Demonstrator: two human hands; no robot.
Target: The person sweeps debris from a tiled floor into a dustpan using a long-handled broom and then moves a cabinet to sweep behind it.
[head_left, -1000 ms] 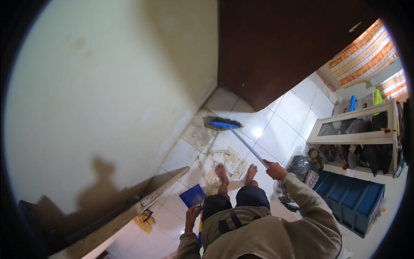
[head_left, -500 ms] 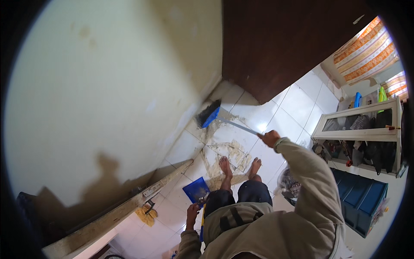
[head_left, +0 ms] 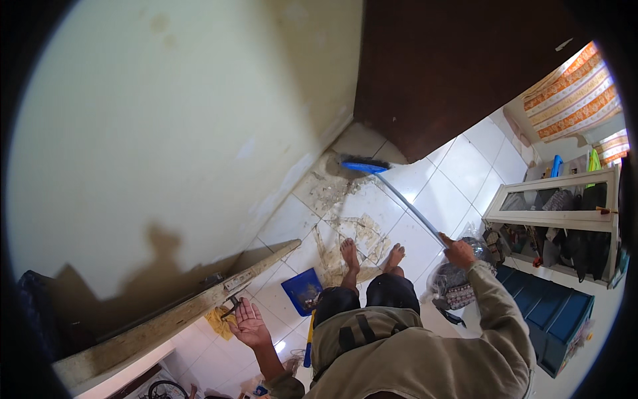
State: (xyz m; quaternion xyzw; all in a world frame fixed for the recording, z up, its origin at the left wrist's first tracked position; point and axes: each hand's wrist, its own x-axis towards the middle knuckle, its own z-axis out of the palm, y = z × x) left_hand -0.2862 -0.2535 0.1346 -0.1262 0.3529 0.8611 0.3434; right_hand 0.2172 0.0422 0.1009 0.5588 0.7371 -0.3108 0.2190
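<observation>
My right hand (head_left: pixel 458 253) grips the long grey handle (head_left: pixel 413 209) of a broom, near its upper end. The blue broom head (head_left: pixel 363 167) rests on the tiled floor by the corner, its dark bristles turned toward the brown panel. Spread open with the palm up, my left hand (head_left: pixel 250 324) holds nothing. It is close to a dark door handle (head_left: pixel 230 308) and a yellow cloth (head_left: pixel 216 320). A blue dustpan (head_left: pixel 303 290) with some debris in it lies on the floor left of my legs. Dirt and dust (head_left: pixel 329 188) lie along the wall.
A large dark brown panel (head_left: pixel 452 73) stands ahead, and a pale wall (head_left: pixel 166 133) rises at left. The worn edge of a door (head_left: pixel 179 320) juts in there. To the right are a white cabinet (head_left: pixel 551 213), a dark teal box (head_left: pixel 541 312) and a plastic-wrapped bundle (head_left: pixel 455 282).
The broom head has swept away from the wall, rightward and farther off. My right hand has moved right and nearer. My left hand has left the dustpan area, moved left and opened palm up.
</observation>
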